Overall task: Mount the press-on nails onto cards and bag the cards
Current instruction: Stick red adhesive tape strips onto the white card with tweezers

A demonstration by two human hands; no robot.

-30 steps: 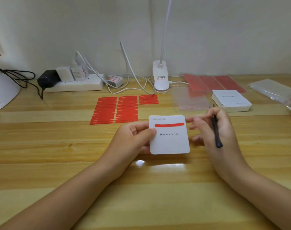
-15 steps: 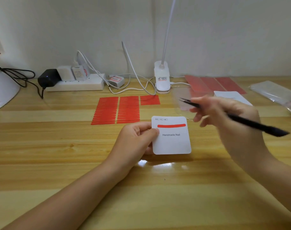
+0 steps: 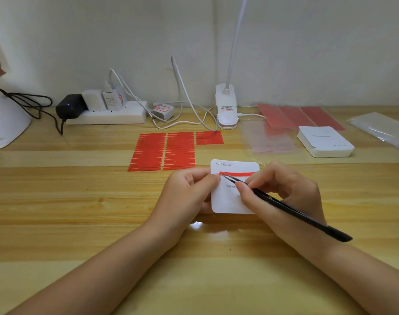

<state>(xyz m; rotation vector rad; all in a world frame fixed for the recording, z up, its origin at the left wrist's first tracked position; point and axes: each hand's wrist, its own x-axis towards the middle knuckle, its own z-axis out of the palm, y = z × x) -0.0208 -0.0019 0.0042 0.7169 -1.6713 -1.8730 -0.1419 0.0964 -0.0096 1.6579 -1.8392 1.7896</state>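
A white card point(image 3: 225, 201) with a red adhesive strip point(image 3: 239, 174) across its upper part lies on the wooden desk. My left hand point(image 3: 189, 192) pinches the card's left edge between thumb and fingers. My right hand point(image 3: 282, 194) grips black tweezers point(image 3: 285, 206), and their tips touch the left end of the red strip. Sheets of red strips point(image 3: 164, 151) lie behind the card. A stack of white cards point(image 3: 325, 142) sits at the right, with clear bags point(image 3: 271, 139) beside it. No nails are visible.
A white power strip point(image 3: 107, 117) with chargers and cables runs along the back wall. A white clip lamp point(image 3: 227, 110) stands mid-back. Reddish sheets point(image 3: 300, 117) and a plastic packet point(image 3: 382, 128) lie at the back right. A white object point(image 3: 5, 123) sits far left.
My right hand swung out to the right, turned the tweezers around, and came back down so their tips rest on the red strip. My left hand kept holding the card.
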